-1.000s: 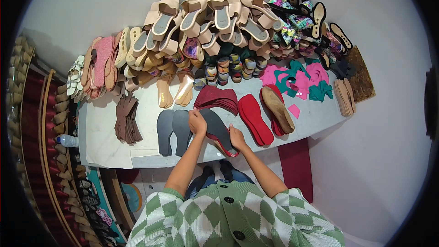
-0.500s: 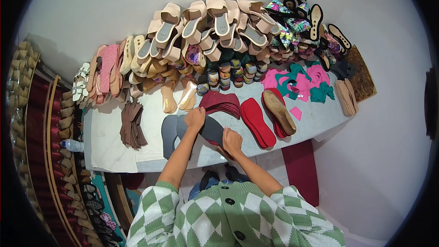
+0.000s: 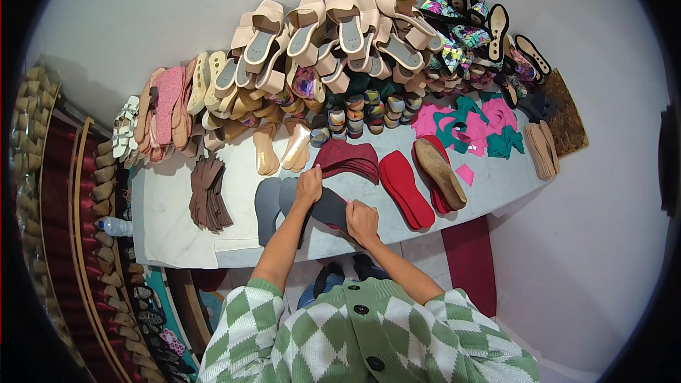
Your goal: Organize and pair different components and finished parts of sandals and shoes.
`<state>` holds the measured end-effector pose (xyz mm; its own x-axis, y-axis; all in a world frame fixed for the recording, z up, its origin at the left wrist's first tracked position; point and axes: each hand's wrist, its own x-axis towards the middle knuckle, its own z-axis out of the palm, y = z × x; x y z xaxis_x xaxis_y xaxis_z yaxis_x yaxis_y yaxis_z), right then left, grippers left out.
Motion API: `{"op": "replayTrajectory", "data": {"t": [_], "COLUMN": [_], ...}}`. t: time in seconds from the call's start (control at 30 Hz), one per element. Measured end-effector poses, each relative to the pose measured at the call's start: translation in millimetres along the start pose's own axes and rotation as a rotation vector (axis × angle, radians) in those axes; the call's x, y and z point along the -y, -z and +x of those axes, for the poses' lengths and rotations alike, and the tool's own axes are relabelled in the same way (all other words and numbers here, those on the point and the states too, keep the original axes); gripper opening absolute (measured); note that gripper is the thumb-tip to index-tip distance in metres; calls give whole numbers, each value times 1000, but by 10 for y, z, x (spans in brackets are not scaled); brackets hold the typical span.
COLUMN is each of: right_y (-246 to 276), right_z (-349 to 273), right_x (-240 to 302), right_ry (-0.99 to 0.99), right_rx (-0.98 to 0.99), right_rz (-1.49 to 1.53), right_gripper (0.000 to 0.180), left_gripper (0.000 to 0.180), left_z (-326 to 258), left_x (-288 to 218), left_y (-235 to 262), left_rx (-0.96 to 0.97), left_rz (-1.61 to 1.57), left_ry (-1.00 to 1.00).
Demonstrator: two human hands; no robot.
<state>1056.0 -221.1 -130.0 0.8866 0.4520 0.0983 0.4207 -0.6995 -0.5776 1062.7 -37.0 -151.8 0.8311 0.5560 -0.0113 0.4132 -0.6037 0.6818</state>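
My left hand (image 3: pixel 309 186) and my right hand (image 3: pixel 362 221) are both closed on a dark grey curved shoe upper (image 3: pixel 326 209), stretched between them above the table's front part. A little red shows along its lower edge near the right hand. Just left of it lie grey insoles (image 3: pixel 266 207), partly hidden by my left forearm. Beyond my hands sits a fanned stack of dark red shoe uppers (image 3: pixel 347 157). To the right are red insoles (image 3: pixel 406 190), and more red ones with a worn wooden shoe last (image 3: pixel 438 172) on top.
Brown straps (image 3: pixel 209 195) lie on the white table (image 3: pixel 170 234) at left. Beige heeled sandals (image 3: pixel 351 32) are heaped along the wall, with patterned heels below. Pink and teal scraps (image 3: pixel 472 128) lie at right, beside tan insoles (image 3: pixel 543 149). Shoe racks stand at far left.
The upper stays in both hands, its angle slightly changed, and my right hand appears turned a little. The whole view has shifted slightly.
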Motion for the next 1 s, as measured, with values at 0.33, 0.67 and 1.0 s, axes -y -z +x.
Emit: {"op": "replayTrajectory", "data": {"t": [0.33, 0.67, 1.0], "right_y": [126, 155, 622], "right_z": [140, 196, -195], "right_x": [-141, -367, -547], "right_ry": [18, 52, 538], "right_rx": [151, 64, 180], "right_rz": [10, -4, -118], "right_gripper": [42, 34, 69], "left_gripper": [60, 58, 53], "left_z": [-30, -258, -219], "left_x": [367, 122, 131], "left_y": [37, 234, 217], "left_rx": [148, 244, 234], "left_rz": [-105, 39, -37], "left_ry": [184, 88, 240]}}
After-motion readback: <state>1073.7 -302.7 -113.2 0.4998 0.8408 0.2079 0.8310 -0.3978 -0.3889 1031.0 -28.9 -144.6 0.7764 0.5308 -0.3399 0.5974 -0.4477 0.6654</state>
